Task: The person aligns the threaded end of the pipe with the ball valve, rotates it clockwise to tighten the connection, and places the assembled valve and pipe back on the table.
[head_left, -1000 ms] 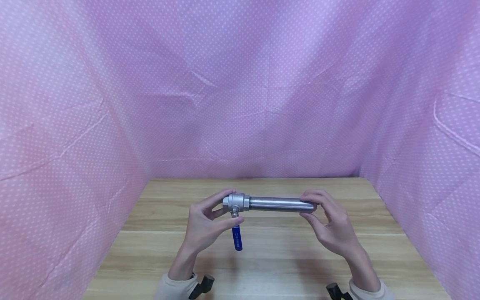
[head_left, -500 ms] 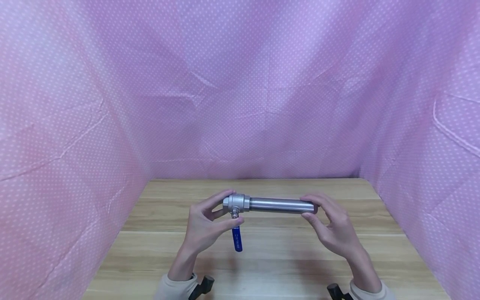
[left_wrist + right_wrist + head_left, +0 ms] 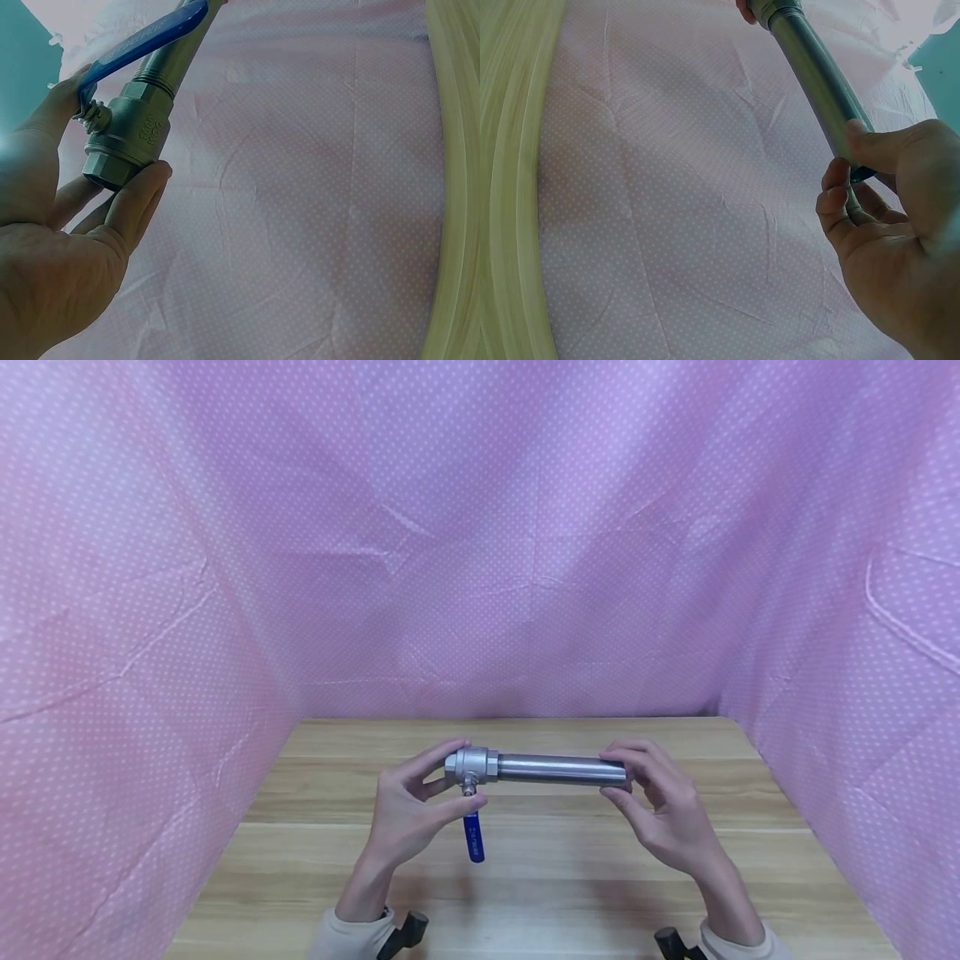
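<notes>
A silver ball valve (image 3: 472, 763) with a blue lever handle (image 3: 474, 839) is held above the table by my left hand (image 3: 403, 817). The thumb lies by the lever and the fingers curl round the valve's far side and left end. A smooth metal pipe (image 3: 558, 768) runs level to the right from the valve. Some thread (image 3: 156, 82) shows where pipe and valve meet in the left wrist view. At the pipe's free end my right hand (image 3: 669, 810) pinches it between thumb and fingers. The right wrist view shows the thumb on the pipe near its open end.
Below the hands lies a light wood table (image 3: 540, 893). Pink dotted cloth (image 3: 510, 568) hangs behind it and on both sides. A black wrist mount (image 3: 405, 935) sits on the left sleeve, another black mount (image 3: 670, 942) by the right sleeve.
The right hand's fingers have shifted slightly round the pipe's end, and the pipe has moved a little. The left hand with the valve stays almost still.
</notes>
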